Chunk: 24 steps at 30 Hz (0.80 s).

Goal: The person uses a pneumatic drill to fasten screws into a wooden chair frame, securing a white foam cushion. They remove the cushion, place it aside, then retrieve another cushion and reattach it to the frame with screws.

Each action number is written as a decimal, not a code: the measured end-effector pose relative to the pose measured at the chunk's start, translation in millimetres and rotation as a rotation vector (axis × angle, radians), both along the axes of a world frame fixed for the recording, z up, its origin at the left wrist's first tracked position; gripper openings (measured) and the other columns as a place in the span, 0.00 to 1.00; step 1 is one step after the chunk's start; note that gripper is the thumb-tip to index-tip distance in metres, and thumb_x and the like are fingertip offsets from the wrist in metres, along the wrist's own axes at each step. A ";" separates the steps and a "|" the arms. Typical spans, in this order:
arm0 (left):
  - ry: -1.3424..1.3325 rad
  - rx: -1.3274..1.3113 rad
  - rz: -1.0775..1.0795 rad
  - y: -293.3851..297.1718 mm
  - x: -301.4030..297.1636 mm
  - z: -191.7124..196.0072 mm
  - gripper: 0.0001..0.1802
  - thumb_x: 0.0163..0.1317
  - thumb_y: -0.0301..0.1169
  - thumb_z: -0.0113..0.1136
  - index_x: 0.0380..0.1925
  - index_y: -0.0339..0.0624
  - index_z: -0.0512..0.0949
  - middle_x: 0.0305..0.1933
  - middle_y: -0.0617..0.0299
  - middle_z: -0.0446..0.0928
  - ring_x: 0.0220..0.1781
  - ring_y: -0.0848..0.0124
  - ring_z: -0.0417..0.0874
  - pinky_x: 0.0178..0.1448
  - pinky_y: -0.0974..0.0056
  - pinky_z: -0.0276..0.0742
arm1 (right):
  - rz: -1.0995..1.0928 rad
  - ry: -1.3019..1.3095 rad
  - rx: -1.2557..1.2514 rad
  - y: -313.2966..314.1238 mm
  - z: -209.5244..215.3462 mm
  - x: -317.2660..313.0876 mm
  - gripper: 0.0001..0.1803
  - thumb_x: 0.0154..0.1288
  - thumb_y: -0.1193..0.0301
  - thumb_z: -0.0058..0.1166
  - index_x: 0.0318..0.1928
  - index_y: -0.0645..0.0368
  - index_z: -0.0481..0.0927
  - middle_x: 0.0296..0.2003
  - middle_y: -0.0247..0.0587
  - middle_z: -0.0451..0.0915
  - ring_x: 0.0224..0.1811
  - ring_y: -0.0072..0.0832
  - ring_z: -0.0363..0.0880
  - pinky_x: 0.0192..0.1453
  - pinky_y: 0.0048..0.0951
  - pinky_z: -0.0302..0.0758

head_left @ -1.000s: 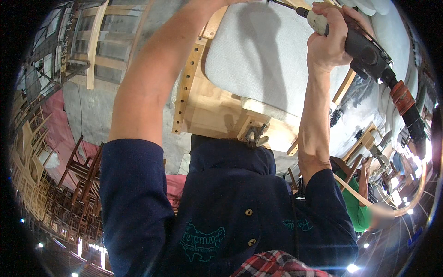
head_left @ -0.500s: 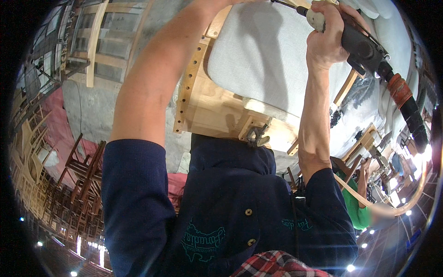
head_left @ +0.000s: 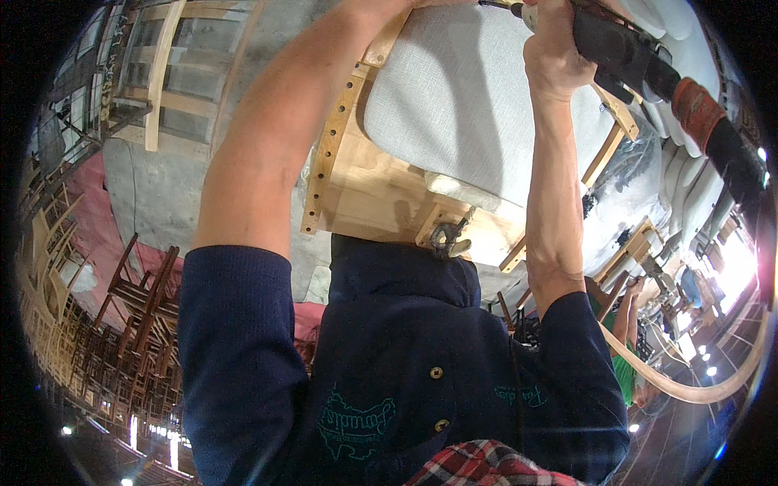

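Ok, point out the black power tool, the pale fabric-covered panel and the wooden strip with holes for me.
Black power tool [head_left: 617, 44]: head view, on its body.
Pale fabric-covered panel [head_left: 458, 109]: head view, middle of its face.
Wooden strip with holes [head_left: 333, 144]: head view, midway along it.

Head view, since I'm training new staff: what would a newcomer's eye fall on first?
Probably the black power tool in the right hand, at upper right. Next comes the broad light-grey fabric panel at upper middle, crossed by a shadow. Dark wooden chair frames crowd the lower left.
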<state>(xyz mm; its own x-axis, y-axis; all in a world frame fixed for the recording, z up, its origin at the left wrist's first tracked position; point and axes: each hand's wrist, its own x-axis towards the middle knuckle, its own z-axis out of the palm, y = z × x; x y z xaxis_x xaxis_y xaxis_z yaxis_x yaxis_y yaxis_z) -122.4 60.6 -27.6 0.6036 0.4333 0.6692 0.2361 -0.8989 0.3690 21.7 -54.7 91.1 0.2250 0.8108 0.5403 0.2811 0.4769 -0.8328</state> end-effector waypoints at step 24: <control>-0.072 -0.101 0.013 -3.1 4.4 -4.1 0.25 0.47 0.32 0.75 0.49 0.50 0.84 0.42 0.58 0.82 0.52 0.55 0.78 0.58 0.53 0.73 | 0.018 -0.017 0.022 18.4 -5.6 4.2 0.15 0.68 0.84 0.52 0.54 0.67 0.71 0.29 0.38 0.80 0.32 0.22 0.76 0.41 0.23 0.71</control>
<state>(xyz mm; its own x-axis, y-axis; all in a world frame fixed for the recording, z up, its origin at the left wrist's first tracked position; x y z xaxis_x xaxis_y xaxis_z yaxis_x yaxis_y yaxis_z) -117.9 57.5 -31.7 0.5498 0.5082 0.6630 0.2170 -0.8533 0.4741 25.9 -36.2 85.6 0.2011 0.8024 0.5619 0.2862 0.5005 -0.8170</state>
